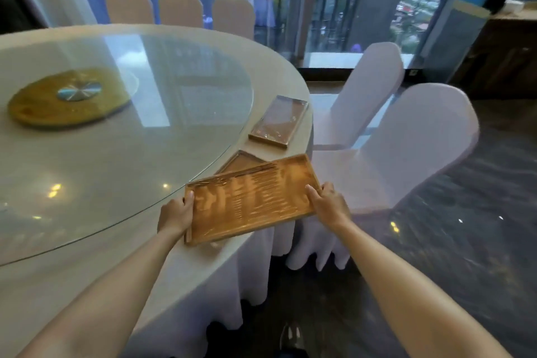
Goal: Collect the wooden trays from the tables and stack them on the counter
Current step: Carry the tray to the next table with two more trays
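wooden tray (252,197), rectangular with a low raised rim, honey-coloured grain streaked by glare and motion blur, held tilted at the near edge of the round table (96,264). left hand (175,216) clasps the tray's left short end, thumb over the rim; right hand (328,203) clasps the right short end, fingers curled over the rim. nothing lies in the tray. whether its underside touches the table cannot be told.

second tray (239,161), same shape, lies flat on the tablecloth just behind the held one and is partly hidden by it. third tray (279,122), darker and glossy with reflection, lies flat farther along the table edge, apart from the other two; no contents show in either.

table is covered by a cream cloth falling in pleats, and carries a large round glass turntable (130,131) with a round wooden base (35,107) and a metal hub (79,91) at its centre.

two chairs in white fabric covers (406,148) stand just beside the table on the right; three more chair backs (180,7) show beyond its far side, before tall windows (325,3). dark wooden counter (505,49) stands at far right. floor is dark and glossy.
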Tool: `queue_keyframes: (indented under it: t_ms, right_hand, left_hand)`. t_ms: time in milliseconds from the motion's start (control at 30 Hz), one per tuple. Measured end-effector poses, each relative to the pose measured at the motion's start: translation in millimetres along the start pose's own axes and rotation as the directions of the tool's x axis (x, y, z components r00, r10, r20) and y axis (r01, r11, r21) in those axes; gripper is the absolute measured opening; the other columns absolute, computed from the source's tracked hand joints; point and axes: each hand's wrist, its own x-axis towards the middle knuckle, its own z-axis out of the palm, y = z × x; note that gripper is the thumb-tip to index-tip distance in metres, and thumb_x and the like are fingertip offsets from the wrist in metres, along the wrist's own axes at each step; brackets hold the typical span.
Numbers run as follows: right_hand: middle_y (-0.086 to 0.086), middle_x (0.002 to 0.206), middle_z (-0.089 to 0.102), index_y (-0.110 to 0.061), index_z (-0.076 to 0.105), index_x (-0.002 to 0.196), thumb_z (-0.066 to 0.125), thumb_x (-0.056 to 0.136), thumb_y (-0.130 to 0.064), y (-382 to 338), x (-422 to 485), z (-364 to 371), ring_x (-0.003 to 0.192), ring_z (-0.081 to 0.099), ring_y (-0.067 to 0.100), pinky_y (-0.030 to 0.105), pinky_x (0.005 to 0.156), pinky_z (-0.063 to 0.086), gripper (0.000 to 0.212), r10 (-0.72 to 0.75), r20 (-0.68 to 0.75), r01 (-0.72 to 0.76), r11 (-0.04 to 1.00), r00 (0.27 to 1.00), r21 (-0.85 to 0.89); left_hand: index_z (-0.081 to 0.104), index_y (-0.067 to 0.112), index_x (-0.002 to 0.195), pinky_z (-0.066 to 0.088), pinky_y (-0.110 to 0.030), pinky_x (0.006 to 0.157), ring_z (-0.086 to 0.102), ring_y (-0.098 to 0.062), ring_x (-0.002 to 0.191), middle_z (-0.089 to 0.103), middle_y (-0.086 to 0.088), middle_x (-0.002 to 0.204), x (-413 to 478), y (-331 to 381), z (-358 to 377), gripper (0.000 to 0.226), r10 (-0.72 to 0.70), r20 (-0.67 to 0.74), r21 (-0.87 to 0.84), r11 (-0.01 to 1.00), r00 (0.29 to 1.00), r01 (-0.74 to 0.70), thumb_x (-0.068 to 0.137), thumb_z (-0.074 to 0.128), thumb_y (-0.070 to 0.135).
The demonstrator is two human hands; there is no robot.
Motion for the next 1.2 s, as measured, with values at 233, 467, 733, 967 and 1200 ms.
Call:
queue_keyframes:
  t_ms: [233, 467, 733, 967, 1200]
  right_hand:
    - [0.019, 0.124, 0.059, -0.005, 0.043, 0.122, 0.033, 0.095, -0.045, -27.6, 109.7, -0.5, 0.113, 0.056, 0.035, 0.041, 0.088, 0.042, 0.049, -0.151, 0.225, 0.195, 0.962, 0.963, -0.191]
    - [0.018, 0.111, 0.063, -0.005, 0.049, 0.112, 0.031, 0.096, -0.045, -56.8, 163.6, 30.6, 0.102, 0.059, 0.034, 0.04, 0.084, 0.045, 0.047, -0.31, 0.411, 0.448, 0.843, 0.858, -0.299]
    - [0.018, 0.11, 0.062, -0.004, 0.049, 0.117, 0.027, 0.097, -0.039, -70.1, 200.3, 64.2, 0.101, 0.059, 0.035, 0.035, 0.072, 0.039, 0.046, -0.398, 0.618, 0.687, 0.643, 0.678, -0.34]
    - [0.023, 0.107, 0.062, -0.002, 0.049, 0.112, 0.033, 0.095, -0.04, -73.0, 229.6, 78.5, 0.099, 0.061, 0.037, 0.048, 0.09, 0.049, 0.045, -0.333, 0.757, 0.727, 0.636, 0.562, -0.26]
    - [0.017, 0.099, 0.064, -0.004, 0.044, 0.115, 0.025, 0.096, -0.048, -71.0, 234.6, 81.4, 0.089, 0.063, 0.035, 0.039, 0.071, 0.051, 0.051, -0.355, 0.775, 0.794, 0.533, 0.523, -0.291]
  left_hand:
    - [0.062, -0.001, 0.09, 0.036, -0.031, 0.069, 0.062, -0.038, 0.095, 0.065, -0.022, 0.089, 36.3, 14.1, 19.8, 0.051, -0.192, -0.098, 0.072, 0.977, 0.976, 0.2, 0.1, 0.025, 0.032]
    - [0.059, -0.002, 0.11, 0.048, -0.04, 0.085, 0.06, -0.039, 0.104, 0.065, -0.026, 0.11, 23.4, 12.9, 21.6, 0.055, -0.412, -0.219, 0.139, 0.884, 0.885, 0.446, 0.101, 0.019, 0.035]
    - [0.05, -0.001, 0.124, 0.047, -0.039, 0.08, 0.06, -0.037, 0.107, 0.062, -0.023, 0.117, 3.3, 24.8, 43.9, 0.053, -0.671, -0.252, 0.143, 0.687, 0.697, 0.713, 0.101, 0.018, 0.035]
    - [0.045, -0.005, 0.123, 0.047, -0.043, 0.085, 0.057, -0.041, 0.11, 0.059, -0.027, 0.119, -4.6, 37.2, 66.9, 0.05, -0.767, -0.231, 0.111, 0.59, 0.598, 0.8, 0.102, 0.019, 0.032]
    - [0.043, -0.003, 0.123, 0.042, -0.038, 0.07, 0.061, -0.038, 0.101, 0.062, -0.024, 0.112, 4.0, 32.3, 62.0, 0.047, -0.749, -0.245, 0.155, 0.596, 0.615, 0.788, 0.102, 0.019, 0.032]
